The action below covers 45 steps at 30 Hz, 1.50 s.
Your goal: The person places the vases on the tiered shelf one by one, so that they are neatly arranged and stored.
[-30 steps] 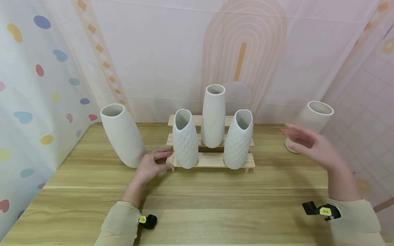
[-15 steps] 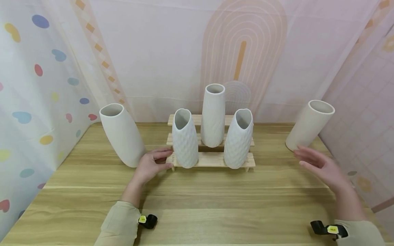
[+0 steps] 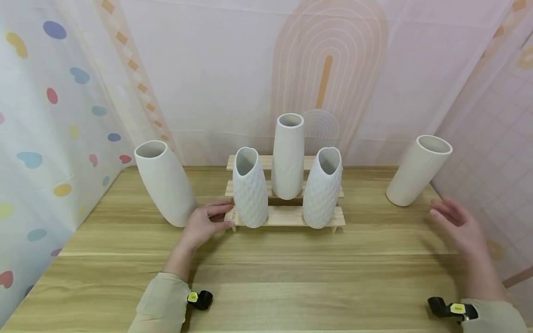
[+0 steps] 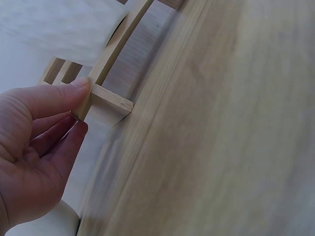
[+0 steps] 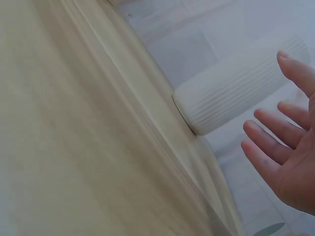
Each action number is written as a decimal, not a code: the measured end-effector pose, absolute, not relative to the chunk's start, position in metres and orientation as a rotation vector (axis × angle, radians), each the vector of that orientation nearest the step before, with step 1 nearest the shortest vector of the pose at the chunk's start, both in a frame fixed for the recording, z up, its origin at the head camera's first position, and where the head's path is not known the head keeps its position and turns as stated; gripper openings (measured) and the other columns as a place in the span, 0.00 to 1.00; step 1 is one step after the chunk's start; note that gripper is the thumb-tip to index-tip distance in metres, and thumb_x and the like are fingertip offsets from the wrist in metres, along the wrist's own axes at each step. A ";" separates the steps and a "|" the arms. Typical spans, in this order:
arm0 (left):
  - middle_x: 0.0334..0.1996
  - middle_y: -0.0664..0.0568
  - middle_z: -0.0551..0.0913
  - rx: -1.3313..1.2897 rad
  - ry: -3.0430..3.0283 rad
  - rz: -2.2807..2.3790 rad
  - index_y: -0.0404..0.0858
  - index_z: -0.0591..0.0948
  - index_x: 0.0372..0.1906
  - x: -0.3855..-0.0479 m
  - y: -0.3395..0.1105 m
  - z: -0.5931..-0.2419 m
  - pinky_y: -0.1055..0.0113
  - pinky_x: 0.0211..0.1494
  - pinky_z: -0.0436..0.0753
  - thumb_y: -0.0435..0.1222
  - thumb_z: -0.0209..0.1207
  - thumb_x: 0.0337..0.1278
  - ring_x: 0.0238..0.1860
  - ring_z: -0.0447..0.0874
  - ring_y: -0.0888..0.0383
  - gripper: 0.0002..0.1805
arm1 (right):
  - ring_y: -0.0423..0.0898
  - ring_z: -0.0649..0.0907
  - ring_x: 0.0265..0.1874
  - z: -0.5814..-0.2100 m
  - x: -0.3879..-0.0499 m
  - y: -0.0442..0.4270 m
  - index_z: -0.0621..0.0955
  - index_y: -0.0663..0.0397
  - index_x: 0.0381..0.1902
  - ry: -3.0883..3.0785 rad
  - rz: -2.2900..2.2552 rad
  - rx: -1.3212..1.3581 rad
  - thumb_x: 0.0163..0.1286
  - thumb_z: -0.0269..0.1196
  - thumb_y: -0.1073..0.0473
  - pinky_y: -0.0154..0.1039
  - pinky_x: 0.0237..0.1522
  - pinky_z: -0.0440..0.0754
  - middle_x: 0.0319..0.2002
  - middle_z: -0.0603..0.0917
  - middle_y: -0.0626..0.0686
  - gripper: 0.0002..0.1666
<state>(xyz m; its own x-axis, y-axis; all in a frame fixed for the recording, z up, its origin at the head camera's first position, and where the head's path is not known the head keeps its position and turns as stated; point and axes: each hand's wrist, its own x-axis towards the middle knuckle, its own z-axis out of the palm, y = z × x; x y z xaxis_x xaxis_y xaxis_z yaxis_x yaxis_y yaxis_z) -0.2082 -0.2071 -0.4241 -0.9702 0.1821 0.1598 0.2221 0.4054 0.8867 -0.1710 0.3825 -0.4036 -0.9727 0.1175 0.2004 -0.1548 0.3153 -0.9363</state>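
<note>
A wood-grain tabletop (image 3: 316, 282) meets patterned curtains (image 3: 208, 69) at its far edge. The left hand (image 3: 204, 225) pinches the near-left end of a tiered wooden rack (image 3: 285, 216) bearing three white vases (image 3: 287, 162). The right hand (image 3: 460, 226), released, is just near-right of a ribbed vase (image 3: 416, 173); tabletop spans between the hands.

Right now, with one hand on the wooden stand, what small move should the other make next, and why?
Perhaps bring the open right hand to the right end of the wooden stand: the left hand pinches only its left end, and three vases stand on it, so a second grip might steady them.
</note>
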 end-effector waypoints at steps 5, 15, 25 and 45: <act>0.62 0.39 0.76 -0.374 -2.599 -1.656 0.27 0.81 0.56 -0.208 -0.207 -0.423 0.59 0.60 0.79 0.27 0.72 0.50 0.62 0.75 0.43 0.25 | 0.23 0.73 0.55 -0.399 -0.182 0.387 0.49 0.58 0.79 -2.391 1.667 0.006 0.74 0.60 0.62 0.15 0.50 0.69 0.69 0.70 0.42 0.45; 0.62 0.39 0.76 -0.372 -2.600 -1.659 0.27 0.81 0.56 -0.208 -0.206 -0.423 0.60 0.60 0.79 0.26 0.72 0.50 0.63 0.74 0.43 0.25 | 0.45 0.56 0.75 -0.382 -0.208 0.385 0.38 0.52 0.80 -2.507 1.522 -0.048 0.75 0.58 0.57 0.14 0.58 0.60 0.78 0.46 0.63 0.50; 0.63 0.39 0.75 -0.367 -2.596 -1.678 0.27 0.81 0.57 -0.208 -0.207 -0.424 0.60 0.61 0.78 0.26 0.71 0.50 0.63 0.73 0.43 0.25 | 0.58 0.51 0.76 -0.361 -0.235 0.383 0.40 0.31 0.80 -2.556 1.578 0.067 0.76 0.57 0.55 0.55 0.75 0.49 0.78 0.44 0.64 0.48; 0.63 0.39 0.75 -0.382 -2.600 -1.657 0.28 0.81 0.57 -0.208 -0.208 -0.425 0.59 0.60 0.78 0.27 0.72 0.50 0.63 0.74 0.43 0.26 | 0.36 0.74 0.44 -0.345 -0.260 0.366 0.71 0.38 0.59 -2.047 1.931 0.089 0.64 0.66 0.72 0.17 0.40 0.75 0.47 0.75 0.41 0.32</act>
<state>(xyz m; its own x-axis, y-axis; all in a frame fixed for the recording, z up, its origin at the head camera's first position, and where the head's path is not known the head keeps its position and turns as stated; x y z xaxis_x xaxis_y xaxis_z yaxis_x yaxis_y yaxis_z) -0.2085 -0.2076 -0.4249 -0.9692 0.1868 0.1605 0.2243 0.4011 0.8881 -0.2597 0.3658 -0.3454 -0.9452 0.1753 0.2754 -0.2647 0.0820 -0.9608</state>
